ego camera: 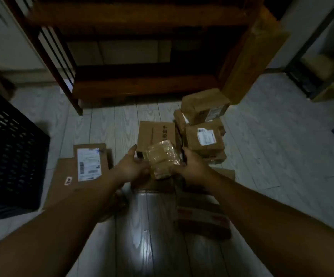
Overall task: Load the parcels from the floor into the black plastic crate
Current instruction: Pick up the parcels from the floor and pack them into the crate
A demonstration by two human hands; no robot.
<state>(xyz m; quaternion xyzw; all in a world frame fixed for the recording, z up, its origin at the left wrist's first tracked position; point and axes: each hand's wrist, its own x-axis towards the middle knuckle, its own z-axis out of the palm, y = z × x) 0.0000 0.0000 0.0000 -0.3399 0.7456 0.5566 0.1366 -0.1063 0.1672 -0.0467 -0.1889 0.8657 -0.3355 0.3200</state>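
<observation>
Gripping a small tape-wrapped parcel (163, 158) between both hands, a person reaches over a heap of cardboard parcels on the pale plank floor (272, 146) in dim light. The left hand (131, 167) clasps the parcel's left edge, thumb raised along its side, while the right hand (192, 166) closes on the right edge. Most fingers of both hands are hidden under or behind it, so how far they wrap cannot be made out. The tape-wrapped parcel is held above the heap, just in front of a printed box (154, 134), with a labelled box (204, 136) to its right and a top box (204, 104) stacked higher behind. A flat parcel (89, 162) with a white label lies on the floor to the left, partly covered by the left forearm. A shadowed carton (202, 218) nearer the camera is hard to read in outline. The black plastic crate (12, 152) stands well to the left, cut off by the frame edge, its inside not visible. A dark wooden shelf unit (142, 88) rises behind the heap, blurred and cropped at the top.
</observation>
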